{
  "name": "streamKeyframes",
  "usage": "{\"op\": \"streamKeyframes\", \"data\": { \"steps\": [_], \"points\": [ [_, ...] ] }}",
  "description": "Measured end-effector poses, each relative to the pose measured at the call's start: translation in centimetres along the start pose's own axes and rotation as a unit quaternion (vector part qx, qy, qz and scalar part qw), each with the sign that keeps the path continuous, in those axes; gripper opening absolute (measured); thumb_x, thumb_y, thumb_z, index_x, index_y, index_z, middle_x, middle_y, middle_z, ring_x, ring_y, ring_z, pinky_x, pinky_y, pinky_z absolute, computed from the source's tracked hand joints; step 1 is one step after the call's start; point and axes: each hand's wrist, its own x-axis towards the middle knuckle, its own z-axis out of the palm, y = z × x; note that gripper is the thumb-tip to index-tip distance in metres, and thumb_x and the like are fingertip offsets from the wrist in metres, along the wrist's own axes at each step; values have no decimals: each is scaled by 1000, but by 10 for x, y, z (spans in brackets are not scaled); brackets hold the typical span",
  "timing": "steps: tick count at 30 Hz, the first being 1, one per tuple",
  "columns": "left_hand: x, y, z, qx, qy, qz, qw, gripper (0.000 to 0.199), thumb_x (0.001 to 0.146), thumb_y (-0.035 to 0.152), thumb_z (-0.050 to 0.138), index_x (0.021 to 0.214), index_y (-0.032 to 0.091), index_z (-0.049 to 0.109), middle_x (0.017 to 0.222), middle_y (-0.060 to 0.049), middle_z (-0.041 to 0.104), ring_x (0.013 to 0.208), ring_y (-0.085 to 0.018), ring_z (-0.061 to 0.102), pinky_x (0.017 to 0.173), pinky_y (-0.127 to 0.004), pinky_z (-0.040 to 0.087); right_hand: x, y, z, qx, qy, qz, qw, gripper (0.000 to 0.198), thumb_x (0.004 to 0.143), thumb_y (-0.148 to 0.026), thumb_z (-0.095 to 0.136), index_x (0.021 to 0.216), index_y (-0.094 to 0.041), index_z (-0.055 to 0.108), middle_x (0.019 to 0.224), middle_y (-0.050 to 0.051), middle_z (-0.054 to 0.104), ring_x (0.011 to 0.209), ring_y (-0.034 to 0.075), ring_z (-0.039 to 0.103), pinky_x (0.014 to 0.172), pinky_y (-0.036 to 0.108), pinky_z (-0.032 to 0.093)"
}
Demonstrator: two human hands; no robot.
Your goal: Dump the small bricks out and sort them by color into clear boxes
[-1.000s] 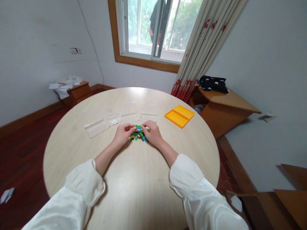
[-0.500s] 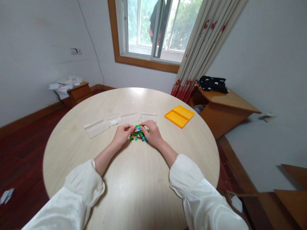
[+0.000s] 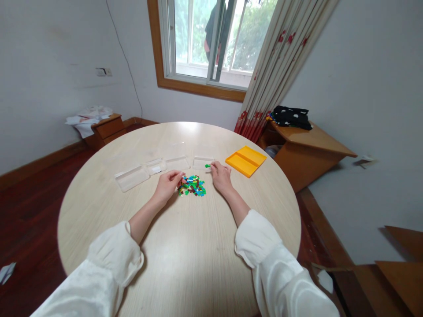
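A person wears loose off-white sleeves (image 3: 287, 278) with a satiny sheen, creased in folds well behind the fingers (image 3: 217, 166), and full, softly gathered cuffs (image 3: 114, 247) that end short of the bare wrists (image 3: 157, 201).

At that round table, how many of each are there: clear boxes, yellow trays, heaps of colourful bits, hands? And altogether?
Clear boxes: 4
Yellow tray: 1
Heap of colourful bits: 1
Hands, left hand and right hand: 2
Total: 8

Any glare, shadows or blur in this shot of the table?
Head view: bright glare near the far edge of the table; head view: soft shadow beside the left forearm; head view: small coloured pieces too soft for fine detail.
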Motion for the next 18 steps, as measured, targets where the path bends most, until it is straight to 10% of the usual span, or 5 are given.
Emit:
{"op": "streamKeyframes", "data": {
  "steps": [18],
  "points": [
    [1, -2, -1, -14, 3, 3, 1000, 43, 62, 54, 68, 75, 13, 66, 52, 1, 59, 49, -11, 47, 54, -24, 38, -1, -2, 2, -86, 3, 54, 995, 22, 93, -25, 38, 93, -21, 59, 98, 7, 65, 103, 22, 50, 99, 44, 24]
  ]
}}
